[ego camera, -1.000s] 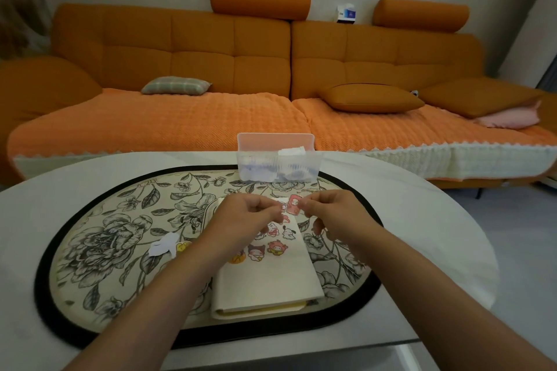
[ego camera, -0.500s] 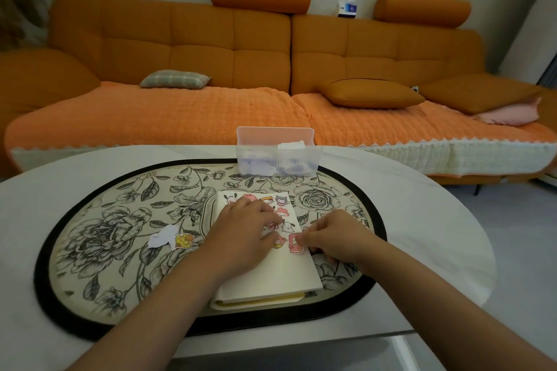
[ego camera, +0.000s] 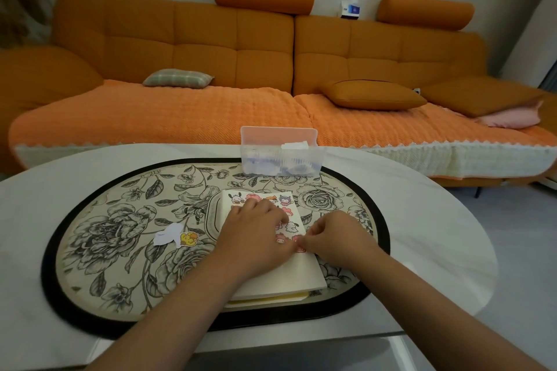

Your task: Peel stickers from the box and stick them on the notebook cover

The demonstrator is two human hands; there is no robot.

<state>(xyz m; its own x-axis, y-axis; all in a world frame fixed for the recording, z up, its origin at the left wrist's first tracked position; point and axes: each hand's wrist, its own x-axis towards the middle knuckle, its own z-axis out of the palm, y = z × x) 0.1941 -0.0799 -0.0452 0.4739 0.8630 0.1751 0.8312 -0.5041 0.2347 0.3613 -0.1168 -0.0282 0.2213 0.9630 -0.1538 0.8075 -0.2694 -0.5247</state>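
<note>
No readable text; print on the small blue-and-white box [ego camera: 350,9] is too blurred

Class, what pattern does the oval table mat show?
Black-and-grey flowers on cream, black border: the table mat, head view.

left hand [ego camera: 256,230]: bare; right hand [ego camera: 339,238]: bare | forearms [ego camera: 180,310]: bare to the frame edge

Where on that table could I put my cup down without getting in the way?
The white table is bare right of the floral mat and along its left side. The mat's near-left, below the paper scraps, is free too. Crowded: the middle, where the left hand presses the notebook and the right hand pinches a pink sticker, clear box just behind.
</note>
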